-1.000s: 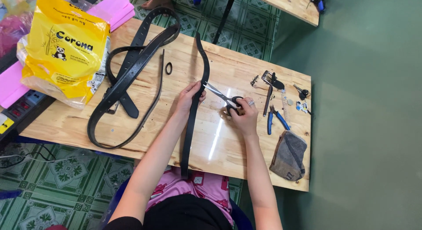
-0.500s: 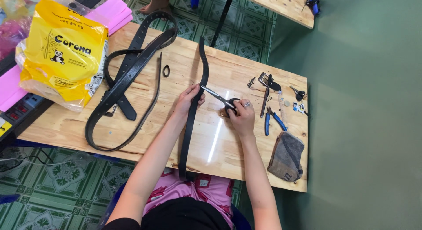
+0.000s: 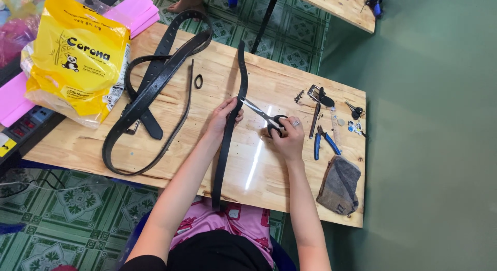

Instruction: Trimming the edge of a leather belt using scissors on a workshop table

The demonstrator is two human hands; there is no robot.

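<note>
left hand (image 3: 223, 115) closed around black belt strap (image 3: 228, 141), pinning it to wooden tabletop (image 3: 269, 172); strap laid lengthwise from far edge to near edge. right hand (image 3: 286, 136) gripping black-handled scissors (image 3: 264, 116), blade tips touching strap edge. blue pliers (image 3: 323, 142) just right.

A pale wooden worktable (image 3: 290, 84) is seen from above, its varnished top marked by a streak of reflected light. Green patterned floor tiles (image 3: 62, 214) are laid beneath it, while a plain green surface (image 3: 435, 146) fills the right side. The corner of a second wooden table (image 3: 341, 6) is shown at the top.
</note>
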